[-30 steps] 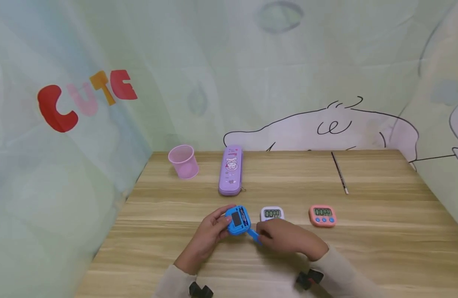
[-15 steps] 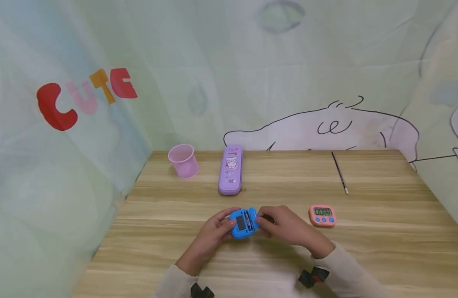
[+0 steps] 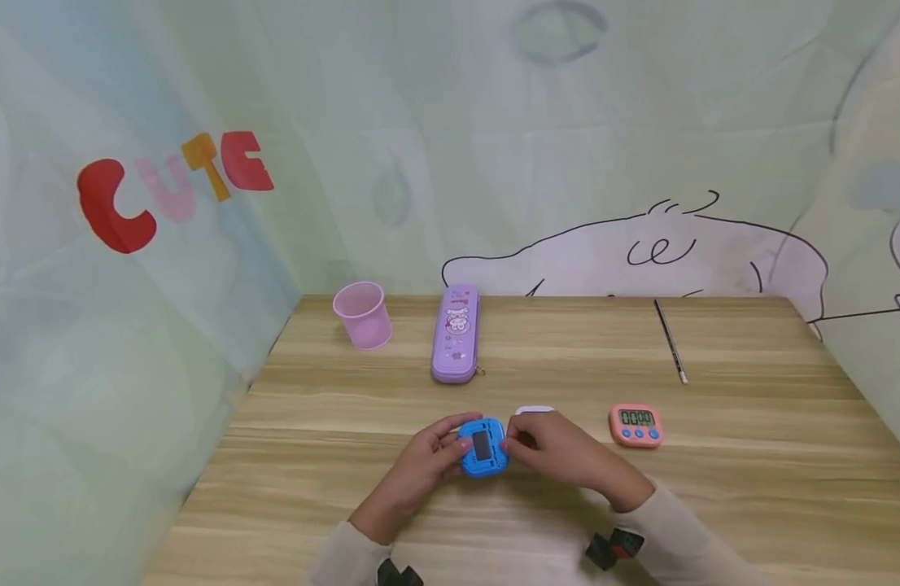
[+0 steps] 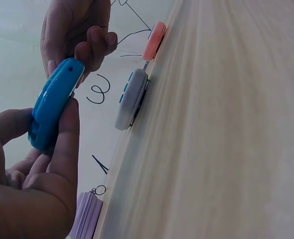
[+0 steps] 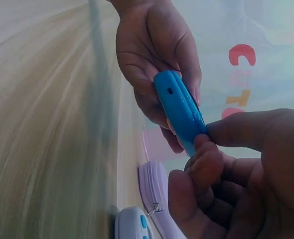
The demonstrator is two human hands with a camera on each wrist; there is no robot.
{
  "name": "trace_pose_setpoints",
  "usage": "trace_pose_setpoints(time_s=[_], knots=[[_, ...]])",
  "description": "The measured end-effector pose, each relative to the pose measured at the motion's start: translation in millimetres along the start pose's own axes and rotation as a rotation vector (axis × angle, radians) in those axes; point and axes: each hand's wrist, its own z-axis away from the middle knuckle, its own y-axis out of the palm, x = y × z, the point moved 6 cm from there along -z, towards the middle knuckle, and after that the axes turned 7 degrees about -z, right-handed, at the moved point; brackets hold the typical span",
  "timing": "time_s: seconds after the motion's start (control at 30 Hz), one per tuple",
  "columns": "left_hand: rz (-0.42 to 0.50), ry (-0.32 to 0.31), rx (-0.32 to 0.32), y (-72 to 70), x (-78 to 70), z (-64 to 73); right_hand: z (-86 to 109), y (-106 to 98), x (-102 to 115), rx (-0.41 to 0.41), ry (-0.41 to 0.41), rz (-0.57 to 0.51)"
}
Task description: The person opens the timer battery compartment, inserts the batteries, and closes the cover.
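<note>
A blue digital timer (image 3: 483, 448) is held above the table with its back up, a dark rectangle on it. My left hand (image 3: 421, 468) grips its left side, thumb on the back and fingers beneath. At the opposite edge, my right hand (image 3: 567, 452) pinches the timer between thumb and curled fingers, as the right wrist view of the blue timer (image 5: 181, 112) shows. The battery cover lies over its slot, and no batteries show. Just behind the right hand is a white timer (image 3: 534, 409), mostly hidden in the head view; the left wrist view shows more of this white timer (image 4: 132, 99).
A pink timer (image 3: 636, 426) lies to the right on the wooden table (image 3: 311, 456). Farther back are a pink cup (image 3: 367, 324), a purple pencil case (image 3: 456, 338) and a pencil (image 3: 670, 342). A printed cloth (image 3: 391, 146) hangs behind the table.
The blue timer's cover has swung from hanging open, with batteries showing, to lying over the slot. My right hand moved with it, and the timer shifted slightly right and nearer.
</note>
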Motion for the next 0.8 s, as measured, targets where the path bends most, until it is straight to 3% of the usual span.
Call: trace_pose_setpoints(time_s=[0.8], knots=[[-0.053, 0.006, 0.033, 2.6, -1.5, 0.1, 6.1, 6, 17, 0.013, 0.006, 0.135]])
